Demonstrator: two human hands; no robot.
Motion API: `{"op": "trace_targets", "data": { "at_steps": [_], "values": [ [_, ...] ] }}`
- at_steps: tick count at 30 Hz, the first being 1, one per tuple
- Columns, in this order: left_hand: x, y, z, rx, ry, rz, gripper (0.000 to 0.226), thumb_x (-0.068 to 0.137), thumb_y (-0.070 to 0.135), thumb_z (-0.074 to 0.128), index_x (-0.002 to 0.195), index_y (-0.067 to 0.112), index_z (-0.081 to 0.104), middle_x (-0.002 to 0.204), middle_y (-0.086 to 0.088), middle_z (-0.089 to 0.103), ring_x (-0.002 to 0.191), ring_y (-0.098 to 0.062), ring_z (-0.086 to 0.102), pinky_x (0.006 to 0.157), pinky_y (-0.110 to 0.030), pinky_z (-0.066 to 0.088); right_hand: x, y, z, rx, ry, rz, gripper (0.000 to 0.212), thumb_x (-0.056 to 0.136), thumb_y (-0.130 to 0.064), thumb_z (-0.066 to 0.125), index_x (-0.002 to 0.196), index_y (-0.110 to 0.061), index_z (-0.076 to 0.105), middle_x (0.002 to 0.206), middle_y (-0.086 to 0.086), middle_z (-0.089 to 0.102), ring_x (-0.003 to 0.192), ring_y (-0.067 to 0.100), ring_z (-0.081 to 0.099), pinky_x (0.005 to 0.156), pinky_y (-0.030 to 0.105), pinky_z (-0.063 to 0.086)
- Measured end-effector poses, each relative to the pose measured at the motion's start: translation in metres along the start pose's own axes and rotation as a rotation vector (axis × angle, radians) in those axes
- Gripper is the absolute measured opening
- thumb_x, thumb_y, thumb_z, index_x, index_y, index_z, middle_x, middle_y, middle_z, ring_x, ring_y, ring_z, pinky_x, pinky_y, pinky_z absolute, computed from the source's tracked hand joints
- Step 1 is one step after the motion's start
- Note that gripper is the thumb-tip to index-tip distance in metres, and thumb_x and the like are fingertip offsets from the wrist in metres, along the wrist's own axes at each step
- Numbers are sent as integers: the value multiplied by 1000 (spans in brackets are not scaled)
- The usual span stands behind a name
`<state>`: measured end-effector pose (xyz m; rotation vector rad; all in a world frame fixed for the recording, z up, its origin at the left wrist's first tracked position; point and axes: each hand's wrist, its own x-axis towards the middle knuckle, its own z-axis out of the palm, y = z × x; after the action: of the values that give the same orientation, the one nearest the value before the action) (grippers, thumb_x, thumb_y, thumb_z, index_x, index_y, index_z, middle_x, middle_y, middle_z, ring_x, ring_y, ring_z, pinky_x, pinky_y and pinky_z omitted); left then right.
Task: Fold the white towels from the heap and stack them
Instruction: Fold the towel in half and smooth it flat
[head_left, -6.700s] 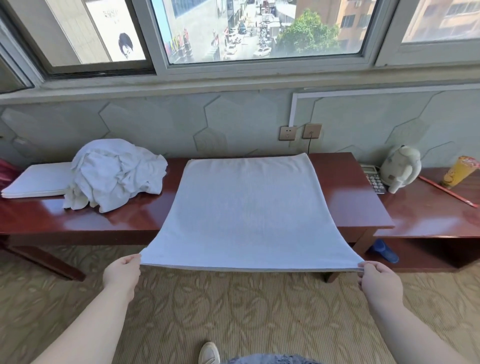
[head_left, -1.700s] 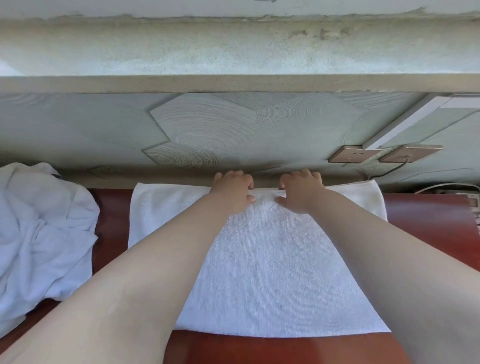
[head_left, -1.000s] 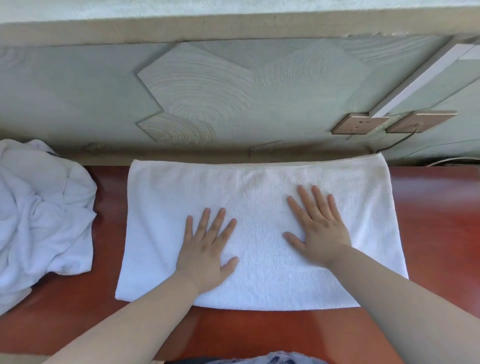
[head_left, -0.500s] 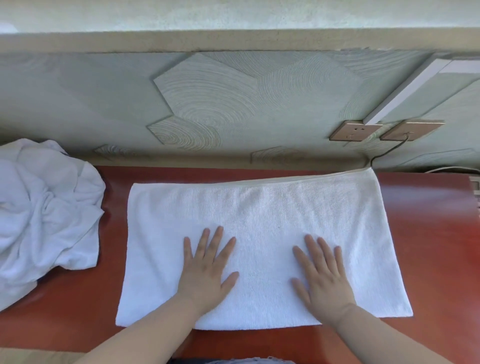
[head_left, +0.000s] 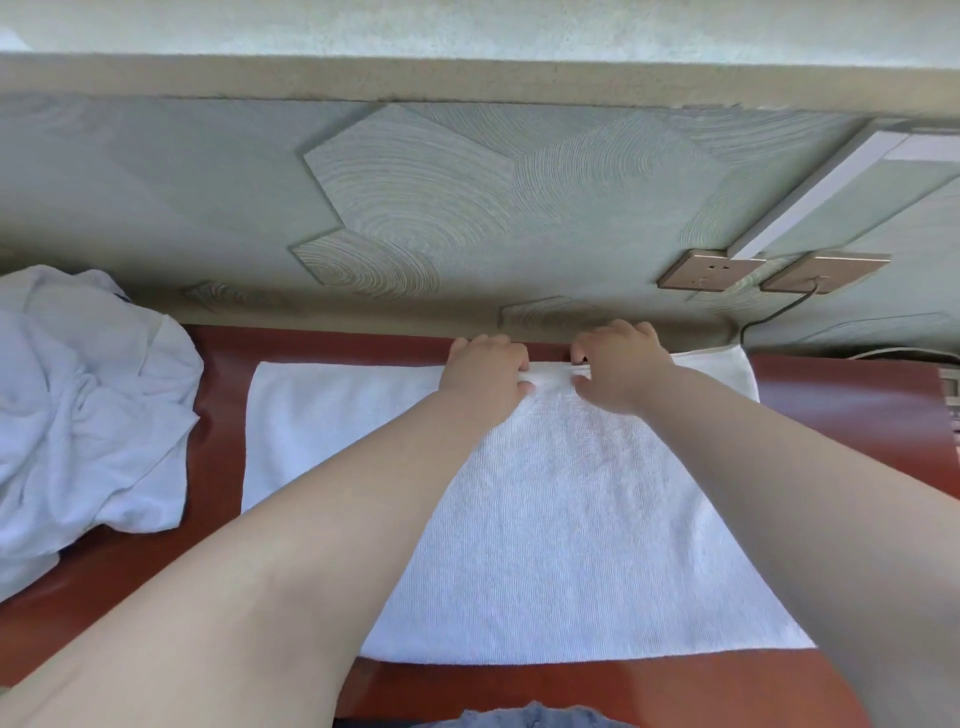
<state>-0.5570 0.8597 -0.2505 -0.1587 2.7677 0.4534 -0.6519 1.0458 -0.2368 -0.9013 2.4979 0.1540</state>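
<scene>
A white towel (head_left: 566, 519), folded in half, lies flat on the red-brown table (head_left: 218, 467). Its far edge runs along the wall. My left hand (head_left: 485, 376) and my right hand (head_left: 618, 371) sit side by side at the middle of that far edge, fingers curled over it and thumbs under, pinching the cloth. Both forearms stretch across the towel and hide part of it. The heap of crumpled white towels (head_left: 88, 415) lies on the table to the left, a small gap away from the folded towel.
The wall with hexagon panels stands right behind the table. Two wall sockets (head_left: 769, 270) sit at the upper right, with a cable (head_left: 769, 319) running down to the table's far right. The table's front edge is near my body.
Half a second ago both hands lay flat on the near half of the towel. They have since reached to the far edge and curled round it. My head has leaned forward.
</scene>
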Motion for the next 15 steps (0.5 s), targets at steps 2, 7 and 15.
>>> {"op": "trace_targets", "data": {
  "at_steps": [2,7,15],
  "values": [
    [1,-1,1,24,-4,-2,28,98,51,62,116,29,66,115,7,65,112,-18,58,100,-39,34,-1,6,2,-8,-9,4,36,92,-56,56,118,-32,60,116,-6,65,118,23,51,97,43,36],
    [-3,-7,-1,62,-12,44,21,106,43,50,110,24,59,96,6,65,95,-21,61,96,-39,34,-6,19,-2,-64,-64,29,47,94,-65,51,126,-32,60,121,-5,64,121,24,49,100,44,36],
    [-4,-17,11,42,83,-78,26,109,45,44,103,23,57,92,5,64,80,-23,57,81,-39,38,3,43,-1,44,-100,97,41,102,-58,45,129,-31,61,120,-2,67,123,25,57,108,43,31]
  ]
}}
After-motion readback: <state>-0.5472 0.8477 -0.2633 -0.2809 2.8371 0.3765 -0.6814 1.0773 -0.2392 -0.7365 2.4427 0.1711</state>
